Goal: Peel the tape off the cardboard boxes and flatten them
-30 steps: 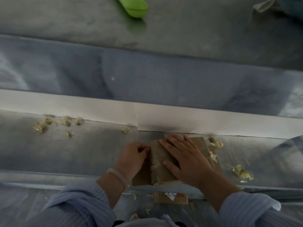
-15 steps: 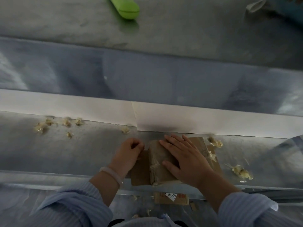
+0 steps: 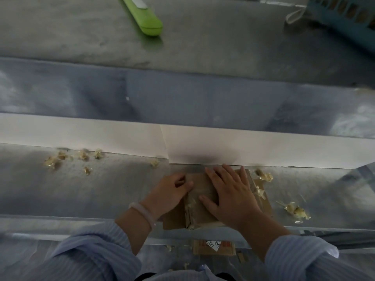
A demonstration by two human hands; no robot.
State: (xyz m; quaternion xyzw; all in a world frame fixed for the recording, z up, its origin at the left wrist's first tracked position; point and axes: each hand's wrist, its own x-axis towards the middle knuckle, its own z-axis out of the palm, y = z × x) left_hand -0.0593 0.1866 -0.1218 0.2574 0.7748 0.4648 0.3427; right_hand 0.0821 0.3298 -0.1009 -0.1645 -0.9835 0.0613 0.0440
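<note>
Brown flattened cardboard box (image 3: 199, 189) lies under the spread, pressing right hand (image 3: 231, 194); beside it, the left hand (image 3: 171, 192) pinches its left edge.

1. Left hand (image 3: 171, 192): back against the left edge of the cardboard box (image 3: 199, 196), thumb tip now lying on the top panel, after pulling slightly away half a second ago.
2. Right hand (image 3: 230, 192): fingers (image 3: 216, 173) spread wider than before, fingertips closer to the box's far edge.
3. Green utility knife (image 3: 145, 16): more of its body now in view at the top, through camera tilt.
</note>
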